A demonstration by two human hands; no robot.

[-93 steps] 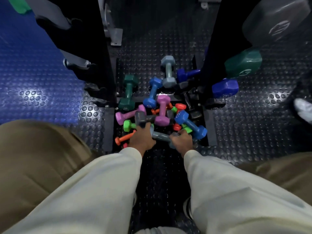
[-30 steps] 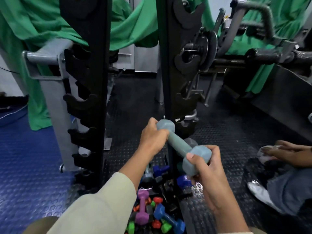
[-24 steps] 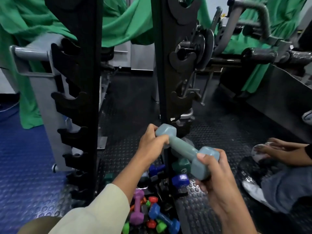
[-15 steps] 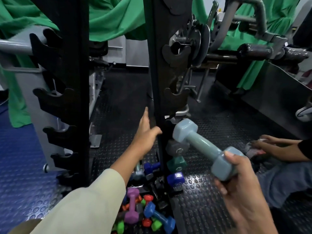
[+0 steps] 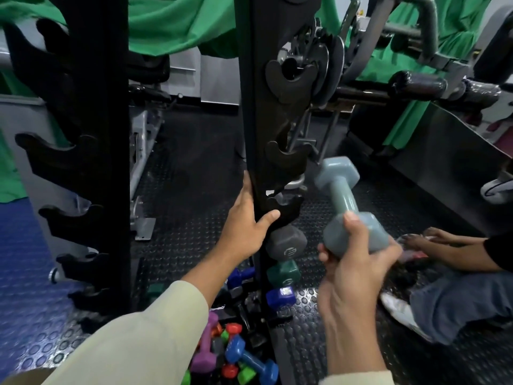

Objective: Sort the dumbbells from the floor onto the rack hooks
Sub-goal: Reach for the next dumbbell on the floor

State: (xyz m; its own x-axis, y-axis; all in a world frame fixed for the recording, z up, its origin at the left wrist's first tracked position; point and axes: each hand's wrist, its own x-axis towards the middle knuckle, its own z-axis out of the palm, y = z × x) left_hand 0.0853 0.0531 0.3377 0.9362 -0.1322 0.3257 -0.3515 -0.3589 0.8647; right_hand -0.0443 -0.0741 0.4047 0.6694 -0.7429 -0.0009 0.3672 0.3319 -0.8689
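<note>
My right hand [image 5: 352, 270] grips the near head of a grey-blue dumbbell [image 5: 342, 200], which tilts up and away just right of the black rack's right upright [image 5: 259, 107]. An empty hook [image 5: 286, 159] sits level with its far head. My left hand [image 5: 245, 223] holds that upright, thumb across the front beside a lower empty hook [image 5: 284, 208]. Below it hang a grey dumbbell [image 5: 286, 244], a green dumbbell [image 5: 283, 273] and a blue dumbbell [image 5: 280, 298]. Several small dumbbells lie piled on the floor, among them a purple dumbbell [image 5: 205, 354] and another blue dumbbell [image 5: 251, 359].
The rack's left upright [image 5: 91, 134] carries several empty hooks. Another person [image 5: 449, 276] sits on the black studded floor at the right, hands near the ground. A weight machine [image 5: 416, 81] and green cloth stand behind. Blue matting covers the floor on the left.
My left hand let go of the grey-blue dumbbell and took hold of the right upright. My right hand carried the dumbbell alone to the right side of the upright.
</note>
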